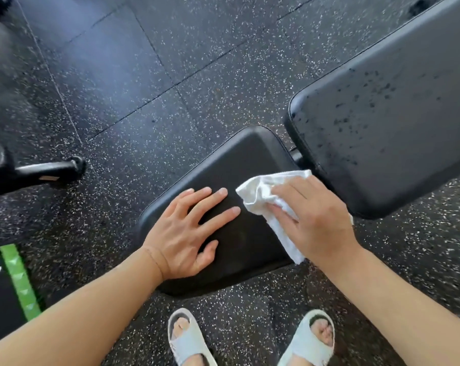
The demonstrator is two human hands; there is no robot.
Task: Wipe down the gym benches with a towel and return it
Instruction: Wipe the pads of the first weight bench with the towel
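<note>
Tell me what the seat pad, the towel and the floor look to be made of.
Seat pad: black vinyl or faux leather, likely; smooth with a dull sheen, rounded edges.
Towel: white woven cloth, probably cotton; it crumples in soft folds under the right hand.
Floor: rubber tiles, apparently; matte black with white flecks and straight seams.

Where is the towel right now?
In the head view, right of centre: the towel lies on the seat pad under the right hand, just below the spotted back pad.
</note>
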